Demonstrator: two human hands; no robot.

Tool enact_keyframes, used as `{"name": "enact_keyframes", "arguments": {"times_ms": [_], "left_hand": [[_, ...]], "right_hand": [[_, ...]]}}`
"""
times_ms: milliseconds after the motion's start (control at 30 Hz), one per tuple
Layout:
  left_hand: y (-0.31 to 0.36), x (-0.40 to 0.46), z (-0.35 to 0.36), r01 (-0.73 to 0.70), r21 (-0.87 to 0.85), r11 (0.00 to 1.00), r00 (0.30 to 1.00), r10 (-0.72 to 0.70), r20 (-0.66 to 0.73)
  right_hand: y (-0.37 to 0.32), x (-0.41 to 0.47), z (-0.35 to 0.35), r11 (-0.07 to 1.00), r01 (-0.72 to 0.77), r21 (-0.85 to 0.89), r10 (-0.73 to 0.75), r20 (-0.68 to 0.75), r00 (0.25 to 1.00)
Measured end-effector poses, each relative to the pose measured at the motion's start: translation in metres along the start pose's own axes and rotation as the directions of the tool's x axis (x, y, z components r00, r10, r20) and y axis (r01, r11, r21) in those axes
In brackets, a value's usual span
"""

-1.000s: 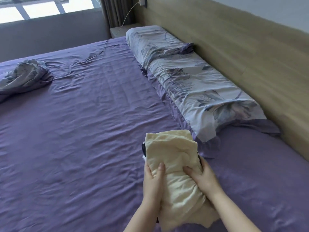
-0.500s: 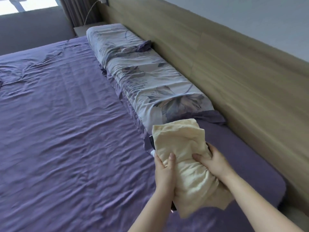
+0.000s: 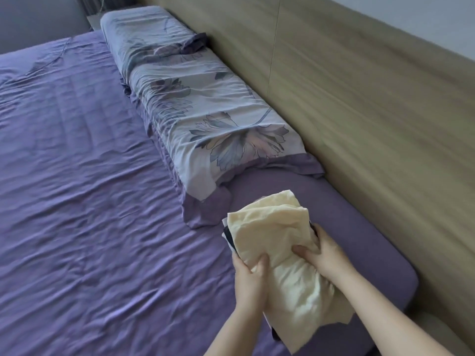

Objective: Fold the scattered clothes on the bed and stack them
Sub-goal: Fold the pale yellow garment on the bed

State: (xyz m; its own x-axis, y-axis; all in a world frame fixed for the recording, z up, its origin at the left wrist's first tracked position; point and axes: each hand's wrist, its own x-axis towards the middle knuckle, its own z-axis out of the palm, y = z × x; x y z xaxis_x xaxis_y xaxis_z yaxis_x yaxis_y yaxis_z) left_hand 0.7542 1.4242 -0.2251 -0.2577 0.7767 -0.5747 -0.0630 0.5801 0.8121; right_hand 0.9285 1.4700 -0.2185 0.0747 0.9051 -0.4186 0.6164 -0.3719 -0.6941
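1. Two bare forearms reach in from the bottom edge, and both hands hold one bundle of folded clothes above the near right corner of the bed.
2. The left hand (image 3: 250,283) grips the bundle's left side: its thumb lies curled over the top of the cream cloth and its fingers are tucked underneath, out of sight.
3. The right hand (image 3: 326,253) grips the right side, thumb pressed into the cream cloth from above and fingers wrapped around the far edge.
4. The stack of folded clothes (image 3: 277,253) shows a cream garment on top, bunched where the hands squeeze it; thin dark and white edges of other pieces peek out beneath it on the left side and at the near end.
5. Whether the stack's far end touches the sheet or hangs just above it cannot be told.
6. The bed (image 3: 90,201) is covered by a wrinkled purple sheet that stretches away to the left.
7. Just beyond the stack lies a floral pillow (image 3: 205,119) in pale blue-grey with purple trim, set lengthwise against the headboard.
8. A second pillow (image 3: 144,34) of the same print lies farther along, end to end with the first.
9. The wooden headboard (image 3: 359,111) runs along the right side.
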Motion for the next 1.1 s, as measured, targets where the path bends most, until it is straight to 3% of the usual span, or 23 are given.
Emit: {"name": "enact_keyframes", "arguments": {"times_ms": [67, 133, 200, 267, 300, 400, 567, 867, 967, 1100], "left_hand": [[0.005, -0.002, 0.0, -0.046, 0.227, 0.973, 0.991, 0.074, -0.113], [0.015, -0.011, -0.003, -0.152, 0.466, 0.872, 0.939, 0.274, -0.206], [0.021, -0.017, -0.004, -0.379, 0.606, 0.7, 0.824, 0.553, -0.123], [0.02, -0.015, -0.004, -0.534, 0.68, 0.502, 0.725, 0.686, 0.061], [0.02, -0.012, -0.004, -0.559, 0.699, 0.446, 0.725, 0.672, 0.152], [0.01, 0.0, -0.004, -0.493, 0.777, 0.39, 0.83, 0.48, 0.285], [-0.011, 0.02, -0.006, -0.476, 0.833, 0.282, 0.859, 0.351, 0.372], [0.024, 0.018, -0.005, -0.426, 0.897, 0.121, 0.903, 0.126, 0.412], [0.057, 0.006, -0.02, -0.421, 0.902, 0.096, 0.904, 0.122, 0.409], [0.125, -0.015, -0.044, -0.422, 0.905, 0.055, 0.885, 0.24, 0.398]], "right_hand": [[0.002, -0.002, 0.001, 0.992, 0.022, -0.121, -0.03, -0.061, 0.998], [-0.002, -0.008, 0.0, 0.97, 0.116, -0.213, -0.143, -0.115, 0.983], [-0.011, -0.013, -0.001, 0.932, 0.24, -0.272, -0.277, -0.106, 0.955], [-0.018, -0.013, 0.0, 0.902, 0.332, -0.278, -0.364, -0.072, 0.929], [-0.02, -0.012, 0.001, 0.892, 0.367, -0.264, -0.394, -0.056, 0.917], [-0.019, -0.005, 0.004, 0.869, 0.411, -0.276, -0.427, 0.001, 0.904], [0.005, 0.01, 0.008, 0.876, 0.202, -0.437, -0.165, 0.122, 0.979], [-0.026, 0.002, 0.004, 0.798, 0.086, -0.597, -0.026, 0.109, 0.994], [-0.063, -0.023, -0.005, 0.755, 0.128, -0.643, -0.084, 0.098, 0.992], [-0.126, -0.058, -0.029, 0.74, 0.179, -0.648, -0.2, 0.042, 0.979]]}}
